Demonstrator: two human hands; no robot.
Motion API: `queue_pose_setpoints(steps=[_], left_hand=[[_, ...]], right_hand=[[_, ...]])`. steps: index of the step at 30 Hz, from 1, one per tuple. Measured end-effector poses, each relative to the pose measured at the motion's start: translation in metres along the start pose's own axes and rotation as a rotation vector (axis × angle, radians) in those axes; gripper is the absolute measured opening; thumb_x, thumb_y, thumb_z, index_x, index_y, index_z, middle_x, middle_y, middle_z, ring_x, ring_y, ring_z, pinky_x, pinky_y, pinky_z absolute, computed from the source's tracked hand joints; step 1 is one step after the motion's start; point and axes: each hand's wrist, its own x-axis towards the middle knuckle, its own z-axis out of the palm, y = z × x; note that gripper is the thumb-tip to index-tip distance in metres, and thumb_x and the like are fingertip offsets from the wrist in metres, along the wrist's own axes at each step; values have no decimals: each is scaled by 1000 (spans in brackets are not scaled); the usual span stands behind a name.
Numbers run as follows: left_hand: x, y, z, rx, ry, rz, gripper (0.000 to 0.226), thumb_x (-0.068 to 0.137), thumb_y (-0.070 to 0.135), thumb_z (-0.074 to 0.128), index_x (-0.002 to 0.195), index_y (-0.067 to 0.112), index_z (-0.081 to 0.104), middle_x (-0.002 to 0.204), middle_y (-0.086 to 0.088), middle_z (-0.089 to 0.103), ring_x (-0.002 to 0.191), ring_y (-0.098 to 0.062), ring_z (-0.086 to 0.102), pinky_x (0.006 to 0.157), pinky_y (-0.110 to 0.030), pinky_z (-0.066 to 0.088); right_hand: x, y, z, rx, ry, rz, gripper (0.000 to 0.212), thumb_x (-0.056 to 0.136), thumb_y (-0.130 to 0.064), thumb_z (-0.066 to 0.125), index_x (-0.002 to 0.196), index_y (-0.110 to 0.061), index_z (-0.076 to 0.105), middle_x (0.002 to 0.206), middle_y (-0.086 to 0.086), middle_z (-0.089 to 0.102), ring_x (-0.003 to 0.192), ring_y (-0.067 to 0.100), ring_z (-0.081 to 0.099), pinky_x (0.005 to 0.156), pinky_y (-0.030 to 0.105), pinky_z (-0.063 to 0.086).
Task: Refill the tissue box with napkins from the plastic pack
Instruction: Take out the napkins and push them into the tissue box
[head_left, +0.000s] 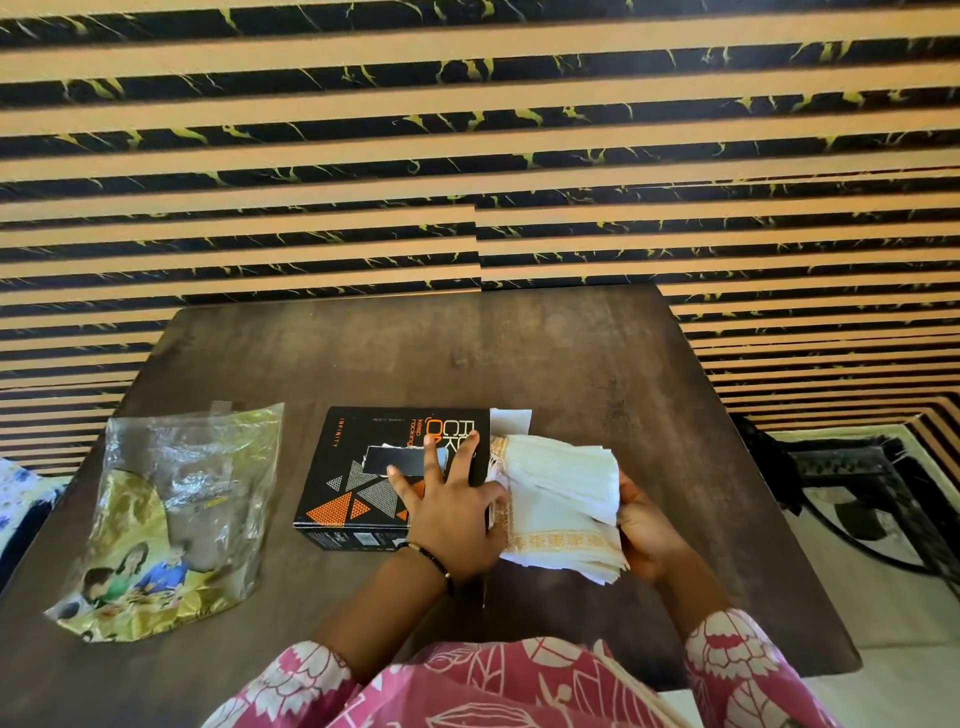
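left hand (447, 499) flat on the black tissue box (363, 467), grip released — right hand (644, 525) grasping the napkin stack (556, 493) at its open end

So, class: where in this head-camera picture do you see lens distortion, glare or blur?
Head view: the wide lens bends the striped black-and-tan wall outward; window light glints off the crinkled clear-and-gold plastic pack; the dark brown wooden table shows soft sheen; the edges are slightly soft.

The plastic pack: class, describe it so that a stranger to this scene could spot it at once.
Start at the dark brown table. At its left end, apart from the black tissue box in the middle, lies the plastic pack. Crumpled, see-through plastic and a gold printed base set it apart.
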Motion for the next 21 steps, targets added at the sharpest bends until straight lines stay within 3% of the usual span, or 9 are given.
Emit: queue_pose_setpoints(steps=[2,6,9,13,18,21], left_hand=[[2,-1,-1,13,-35,-10,43,80,42,54,122,40,46,157,4,-2,139,-44,-20,99,-77,-9],[8,9,-7,103,-109,-83,69,76,42,57,138,38,26,155,0,-3,138,-49,-14,100,-79,-2],[26,25,-17,221,-190,-181,73,76,34,61,141,28,26,152,-7,-1,136,-56,0,102,-78,8],[49,40,-24,436,-207,-243,56,87,28,50,139,14,34,145,-17,10,129,-59,21,99,-77,16],[59,48,-20,758,-235,-78,72,88,35,50,146,17,13,154,-20,-11,135,-50,-24,84,-85,-4],[62,51,-15,897,-285,-55,72,89,34,51,146,15,12,153,-22,-19,129,-52,-33,80,-84,-9]], right_hand=[[1,-3,-4,-30,-49,7,47,84,-1,57,126,-20,51,122,17,62,110,39,60,82,51,56],[4,-4,-8,-130,-104,49,75,66,-14,79,131,-21,44,124,15,62,110,36,62,90,58,50],[5,-3,-5,-140,-33,35,59,77,-10,69,128,-24,45,121,14,63,106,35,64,86,54,53],[7,-3,-4,-72,-19,36,48,82,-6,63,124,-23,49,119,16,64,103,37,65,84,55,54],[8,-6,-2,-68,-22,37,47,84,-1,60,123,-22,48,116,17,65,97,35,67,70,47,59],[6,-9,1,-109,-10,39,43,85,1,58,119,-22,49,108,11,66,87,27,69,59,38,59]])
